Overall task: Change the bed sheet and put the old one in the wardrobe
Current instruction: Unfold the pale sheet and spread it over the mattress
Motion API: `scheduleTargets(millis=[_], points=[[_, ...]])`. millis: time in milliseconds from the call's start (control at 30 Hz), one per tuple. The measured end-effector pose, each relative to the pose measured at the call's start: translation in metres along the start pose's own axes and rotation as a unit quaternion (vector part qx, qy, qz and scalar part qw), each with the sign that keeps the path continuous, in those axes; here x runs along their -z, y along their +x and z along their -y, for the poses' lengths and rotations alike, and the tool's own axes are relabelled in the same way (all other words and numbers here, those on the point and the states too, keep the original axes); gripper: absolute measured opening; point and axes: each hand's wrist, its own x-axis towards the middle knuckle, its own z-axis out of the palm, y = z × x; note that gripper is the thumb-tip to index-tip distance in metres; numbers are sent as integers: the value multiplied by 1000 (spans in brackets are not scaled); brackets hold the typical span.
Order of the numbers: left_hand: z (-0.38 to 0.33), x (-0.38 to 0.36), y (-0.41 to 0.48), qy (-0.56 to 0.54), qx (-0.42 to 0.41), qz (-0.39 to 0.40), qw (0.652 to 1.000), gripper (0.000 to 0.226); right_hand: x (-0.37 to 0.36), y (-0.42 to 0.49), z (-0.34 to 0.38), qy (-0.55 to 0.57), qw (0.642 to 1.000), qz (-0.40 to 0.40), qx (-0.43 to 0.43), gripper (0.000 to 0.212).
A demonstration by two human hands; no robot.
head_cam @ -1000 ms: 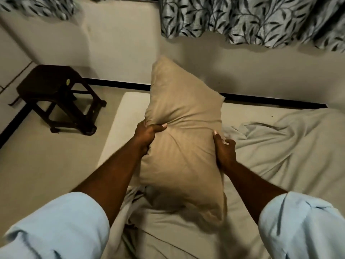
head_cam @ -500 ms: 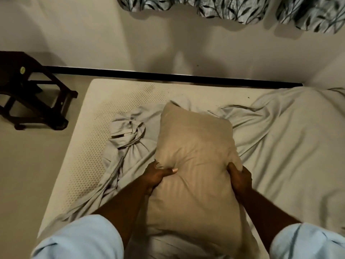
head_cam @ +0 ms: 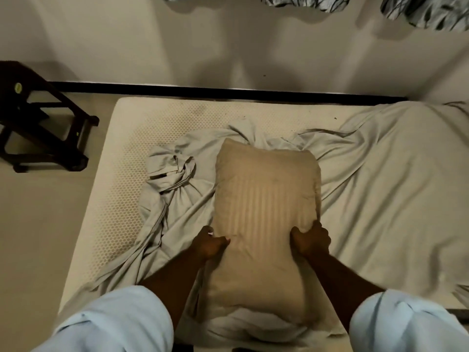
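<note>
The grey bed sheet (head_cam: 380,186) lies bunched on the white honeycomb-patterned mattress (head_cam: 157,123), beneath a tan striped pillow (head_cam: 264,199) clutched by the left grip (head_cam: 209,243) and right grip (head_cam: 311,237). A dark wooden stool (head_cam: 38,128) stands beside the mattress. The pillow, upright earlier, now lies flat.

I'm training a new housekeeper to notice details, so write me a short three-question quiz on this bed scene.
1. True or false: the left hand and the right hand both grip the tan striped pillow.
2. The crumpled grey bed sheet is: A) spread flat over the whole bed; B) bunched up, leaving part of the white honeycomb-textured mattress bare; C) on the floor.
3. What stands on the floor left of the mattress?
Key: 1 true; 2 B; 3 the dark wooden stool.
</note>
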Motion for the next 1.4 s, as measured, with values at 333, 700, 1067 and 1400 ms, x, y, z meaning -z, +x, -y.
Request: scheduleTargets(millis=[333,700,1067,1400], points=[[-26,53,-48,42,-55,13,998,61,-14,-93,61,-12,992,14,126,70],[-3,169,-101,48,-85,17,995,42,-37,-229,111,0,983,7,186,63],[49,260,-189,38,-158,3,987,31,-66,-354,131,-6,969,7,248,79],[112,392,-246,30,-163,-10,986,35,-115,-474,197,-22,944,25,328,86]])
